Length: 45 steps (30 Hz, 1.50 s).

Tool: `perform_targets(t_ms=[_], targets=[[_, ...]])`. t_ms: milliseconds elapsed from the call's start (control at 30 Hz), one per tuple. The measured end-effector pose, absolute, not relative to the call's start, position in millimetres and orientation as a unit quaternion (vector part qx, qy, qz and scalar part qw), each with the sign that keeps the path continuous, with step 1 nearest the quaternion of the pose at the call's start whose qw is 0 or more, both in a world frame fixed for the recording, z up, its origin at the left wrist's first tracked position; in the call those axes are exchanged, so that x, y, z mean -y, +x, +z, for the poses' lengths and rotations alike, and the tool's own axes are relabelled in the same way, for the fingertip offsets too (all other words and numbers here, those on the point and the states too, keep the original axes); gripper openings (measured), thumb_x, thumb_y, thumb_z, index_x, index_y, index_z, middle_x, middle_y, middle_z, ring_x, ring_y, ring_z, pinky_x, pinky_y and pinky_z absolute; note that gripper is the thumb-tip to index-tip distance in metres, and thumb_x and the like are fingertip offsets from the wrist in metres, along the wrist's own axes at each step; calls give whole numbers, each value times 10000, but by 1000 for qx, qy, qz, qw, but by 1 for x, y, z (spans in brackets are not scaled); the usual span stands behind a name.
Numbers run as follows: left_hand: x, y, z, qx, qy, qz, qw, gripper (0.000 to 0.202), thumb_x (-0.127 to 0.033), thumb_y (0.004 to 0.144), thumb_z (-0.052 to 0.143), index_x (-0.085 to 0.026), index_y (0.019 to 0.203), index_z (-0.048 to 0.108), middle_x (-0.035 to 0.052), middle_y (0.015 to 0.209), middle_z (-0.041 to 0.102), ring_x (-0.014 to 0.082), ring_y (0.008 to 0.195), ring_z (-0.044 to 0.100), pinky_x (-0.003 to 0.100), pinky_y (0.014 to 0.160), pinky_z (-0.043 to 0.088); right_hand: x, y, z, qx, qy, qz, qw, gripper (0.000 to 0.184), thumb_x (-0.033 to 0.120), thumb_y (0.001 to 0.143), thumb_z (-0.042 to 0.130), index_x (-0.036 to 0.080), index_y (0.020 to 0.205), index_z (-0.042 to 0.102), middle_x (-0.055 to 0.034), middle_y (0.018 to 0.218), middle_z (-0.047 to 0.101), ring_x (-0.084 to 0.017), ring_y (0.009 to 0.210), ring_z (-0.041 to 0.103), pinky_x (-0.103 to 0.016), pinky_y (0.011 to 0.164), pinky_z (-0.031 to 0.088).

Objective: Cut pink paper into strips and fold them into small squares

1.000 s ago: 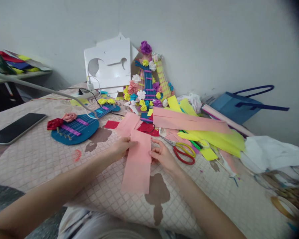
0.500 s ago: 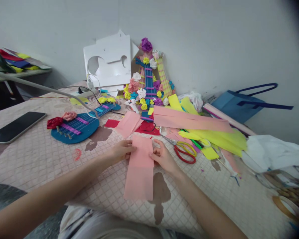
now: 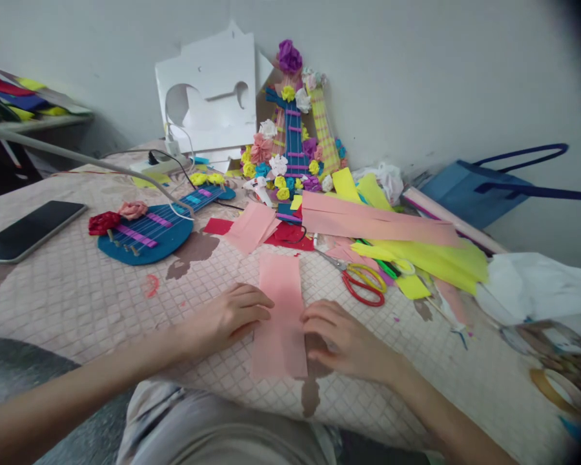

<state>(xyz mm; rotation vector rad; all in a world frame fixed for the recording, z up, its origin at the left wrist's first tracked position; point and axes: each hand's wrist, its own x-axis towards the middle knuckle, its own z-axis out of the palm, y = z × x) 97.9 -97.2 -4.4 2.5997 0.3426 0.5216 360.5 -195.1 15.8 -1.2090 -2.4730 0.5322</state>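
Observation:
A strip of pink crepe paper (image 3: 279, 323) lies lengthwise on the table in front of me. My left hand (image 3: 239, 313) rests at its left edge, the fingers stretched out and their tips on the paper. At the right edge is my right hand (image 3: 341, 332), fingers loosely bent and thumb apart, its fingertips touching the strip's side. Neither hand grips the strip. Just beyond its far end lies a small stack of pink paper pieces (image 3: 252, 227) over red paper (image 3: 290, 234). Scissors (image 3: 363, 284) with red and yellow handles lie to the right.
At left are a blue toy guitar (image 3: 162, 236) with paper roses and a phone (image 3: 33, 229). Flower-covered guitars (image 3: 293, 139) and white cut-out board (image 3: 208, 97) lean on the wall. Pink and yellow paper strips (image 3: 377, 219), a blue bag (image 3: 479, 194) and tape (image 3: 559, 391) lie right.
Both hands have slid nearer to me along the strip and loosened from its edges. The fingers now lie more stretched out. The camera view has tilted slightly downward.

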Motion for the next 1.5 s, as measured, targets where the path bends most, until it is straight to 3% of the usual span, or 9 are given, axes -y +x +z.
perform_targets(t_ms=[167, 433, 633, 800, 933, 1000, 1167, 1333, 1500], targets=[[95, 102, -10, -110, 950, 156, 249, 189, -183, 931, 452, -190, 1038, 608, 68, 1102, 627, 192, 1040, 553, 348, 943, 412, 217, 353, 12, 904, -386, 159, 92, 175, 165, 847, 568, 168, 1022, 575, -83, 1159, 579, -209, 1152, 469, -379, 992, 394], [89, 103, -12, -118, 924, 189, 310, 217, -168, 926, 445, -173, 1033, 633, 81, 1048, 645, 175, 995, 584, 310, 897, 455, 212, 354, -12, 932, -334, 54, 129, 156, 116, 913, 465, 164, 979, 597, -69, 1033, 631, -205, 1050, 527, -360, 912, 440], [88, 101, -10, -171, 882, 194, 393, 259, -249, 949, 416, -190, 1082, 630, 73, 1097, 643, 178, 1024, 587, 313, 914, 455, 204, 348, -2, 825, -429, 240, 278, 115, 117, 879, 473, 193, 899, 557, -56, 974, 627, -169, 960, 564, -325, 858, 451], [85, 105, -6, -278, 781, 268, 491, 448, -382, 989, 230, -187, 1088, 622, 68, 1078, 655, 188, 1000, 594, 330, 896, 465, 170, 347, 0, 634, -563, 378, 371, 58, 231, 859, 497, 200, 813, 510, 24, 692, 554, -114, 633, 531, -218, 558, 407], [71, 120, -5, -311, 743, 264, 530, 362, -442, 888, 478, -152, 1073, 592, 70, 976, 654, 190, 880, 612, 292, 732, 496, 130, 350, -10, 554, -585, 427, 411, 167, 352, 821, 531, 200, 771, 485, 57, 604, 506, -81, 470, 436, -204, 455, 352], [63, 128, -10, -350, 728, 280, 519, 357, -408, 797, 601, -130, 1020, 570, 39, 810, 639, 158, 726, 602, 256, 617, 472, 114, 351, -15, 546, -592, 428, 411, 198, 386, 805, 535, 206, 758, 465, 66, 581, 492, -69, 410, 377, -197, 397, 301], [44, 138, -24, -388, 725, 285, 493, 401, -297, 740, 607, -118, 1081, 495, -59, 579, 525, 91, 478, 489, 197, 458, 353, 102, 351, -18, 543, -597, 428, 407, 246, 383, 792, 537, 219, 964, 474, 65, 601, 535, -87, 416, 411, -195, 386, 290], [38, 138, -32, -390, 770, 291, 412, 448, -220, 750, 561, -131, 1179, 469, -75, 579, 498, 84, 501, 468, 201, 498, 355, 109, 348, -20, 573, -599, 389, 403, 495, 279, 729, 613, 205, 1184, 430, 55, 643, 585, -126, 565, 537, -246, 567, 415], [36, 140, -36, -381, 793, 290, 377, 475, -208, 762, 537, -145, 1223, 441, -76, 589, 491, 91, 527, 471, 211, 526, 362, 110, 345, -24, 594, -620, 338, 385, 496, 256, 753, 574, 189, 1224, 432, 60, 625, 573, -138, 585, 554, -262, 606, 421]])
